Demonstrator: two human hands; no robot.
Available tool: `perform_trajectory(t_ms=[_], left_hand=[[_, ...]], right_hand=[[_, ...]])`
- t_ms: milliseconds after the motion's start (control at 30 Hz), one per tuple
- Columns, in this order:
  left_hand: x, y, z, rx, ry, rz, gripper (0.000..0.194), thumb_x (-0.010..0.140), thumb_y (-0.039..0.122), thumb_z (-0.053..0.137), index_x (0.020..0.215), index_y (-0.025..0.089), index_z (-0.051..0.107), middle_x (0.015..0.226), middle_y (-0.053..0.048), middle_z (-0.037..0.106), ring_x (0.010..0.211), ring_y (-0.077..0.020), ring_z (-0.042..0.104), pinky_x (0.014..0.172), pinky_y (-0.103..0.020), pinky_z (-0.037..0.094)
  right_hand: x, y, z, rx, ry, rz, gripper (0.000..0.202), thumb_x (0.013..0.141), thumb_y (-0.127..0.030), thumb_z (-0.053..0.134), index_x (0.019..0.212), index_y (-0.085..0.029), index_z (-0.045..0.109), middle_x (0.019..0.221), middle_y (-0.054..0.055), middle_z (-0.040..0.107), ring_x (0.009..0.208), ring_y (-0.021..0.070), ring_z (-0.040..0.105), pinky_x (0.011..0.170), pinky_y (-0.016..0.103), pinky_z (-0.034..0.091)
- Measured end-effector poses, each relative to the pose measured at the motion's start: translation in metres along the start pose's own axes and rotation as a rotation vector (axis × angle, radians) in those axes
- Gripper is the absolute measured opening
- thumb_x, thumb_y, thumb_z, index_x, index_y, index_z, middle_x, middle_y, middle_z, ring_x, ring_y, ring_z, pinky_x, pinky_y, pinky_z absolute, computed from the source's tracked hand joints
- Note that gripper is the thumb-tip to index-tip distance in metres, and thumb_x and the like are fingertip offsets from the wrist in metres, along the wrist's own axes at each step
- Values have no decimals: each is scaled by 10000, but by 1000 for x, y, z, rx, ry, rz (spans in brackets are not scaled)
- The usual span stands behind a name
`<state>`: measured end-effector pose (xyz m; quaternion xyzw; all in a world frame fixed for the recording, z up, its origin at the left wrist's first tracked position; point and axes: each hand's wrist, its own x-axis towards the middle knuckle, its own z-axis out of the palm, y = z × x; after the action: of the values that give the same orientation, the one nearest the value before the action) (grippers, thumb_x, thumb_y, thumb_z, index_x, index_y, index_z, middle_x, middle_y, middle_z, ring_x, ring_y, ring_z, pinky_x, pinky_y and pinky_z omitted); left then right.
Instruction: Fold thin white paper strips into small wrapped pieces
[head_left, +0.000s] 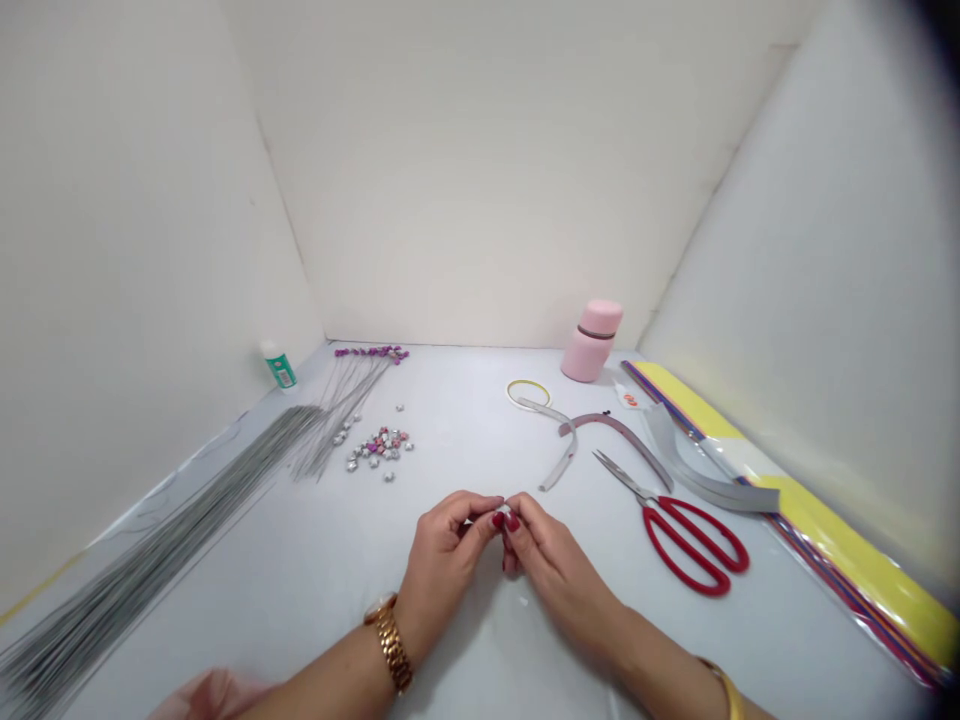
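Observation:
My left hand [454, 540] and my right hand [544, 550] meet low in the middle of the head view, above the white table. Both are closed, thumbs and fingertips pinching a tiny silvery piece [505, 509] between them. The fingers cover most of it, so its exact shape is hidden. To the left of my hands lies a loose group of small folded paper stars [384, 443], silver, pink and purple. Red-handled scissors [690, 540] lie partly spread to the right. Nearer the middle are a grey paper strip [559, 465] and a dull pink one [637, 440].
A thick bundle of thin wires [172, 520] runs along the left side. Wires tipped with purple stars [371, 352] lie behind it, near a glue bottle [279, 366]. At the back right are a tape ring [529, 384] and a pink flask [592, 342]. Coloured sheets [840, 540] line the right wall.

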<state>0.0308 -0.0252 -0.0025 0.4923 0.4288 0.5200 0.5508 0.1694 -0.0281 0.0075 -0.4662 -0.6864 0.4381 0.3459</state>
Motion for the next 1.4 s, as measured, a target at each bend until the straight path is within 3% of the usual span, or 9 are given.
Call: perform_trajectory(t_ms=[133, 233, 600, 767, 967, 1133, 1400], left_hand=[[-5, 1, 2, 157, -28, 89, 134, 789, 263, 545, 806, 178, 647, 763, -48, 642, 710, -175, 591, 646, -252, 450], [-9, 3, 4, 164, -16, 128, 117, 803, 246, 524, 830, 179, 617, 765, -47, 625, 690, -170, 590, 625, -247, 458], [-17, 4, -3, 409, -14, 473, 136, 744, 126, 573, 806, 222, 647, 727, -37, 641, 662, -150, 573, 624, -230, 435], [-19, 7, -2, 379, -33, 452, 145, 727, 116, 577, 777, 228, 654, 714, -40, 632, 662, -158, 568, 636, -243, 421], [-14, 4, 1, 370, 25, 391, 88, 732, 150, 573, 713, 212, 632, 672, -27, 602, 627, -149, 549, 599, -233, 418], [-11, 2, 0, 342, 17, 315, 137, 774, 174, 542, 898, 202, 592, 794, -37, 617, 706, -152, 577, 641, -226, 449], [-13, 3, -3, 589, -66, 537, 144, 826, 112, 446, 930, 178, 522, 762, -26, 595, 688, -128, 556, 630, -221, 433]], right_hand=[[-3, 3, 5, -168, 72, -68, 263, 918, -292, 279, 689, -210, 381, 615, -33, 455, 556, 126, 439, 545, 242, 373], [-5, 4, 9, -164, 114, -89, 259, 921, -276, 261, 699, -212, 379, 620, -32, 439, 557, 129, 436, 535, 244, 371], [-18, -1, 18, -108, 159, -163, 210, 904, -247, 261, 723, -224, 364, 617, -32, 398, 530, 134, 389, 510, 248, 348], [-19, -1, 22, -114, 186, -187, 208, 896, -228, 260, 709, -227, 349, 614, -34, 374, 521, 133, 376, 506, 251, 339], [-14, 0, 26, -116, 217, -133, 210, 904, -239, 253, 749, -217, 392, 643, -19, 421, 564, 144, 418, 542, 264, 350], [-12, -1, 23, -51, 203, -120, 193, 912, -259, 264, 801, -213, 415, 689, -9, 460, 607, 142, 449, 578, 259, 369], [-13, 1, 23, -96, 241, -147, 213, 903, -265, 272, 771, -209, 429, 653, -14, 449, 578, 145, 437, 558, 261, 360]])
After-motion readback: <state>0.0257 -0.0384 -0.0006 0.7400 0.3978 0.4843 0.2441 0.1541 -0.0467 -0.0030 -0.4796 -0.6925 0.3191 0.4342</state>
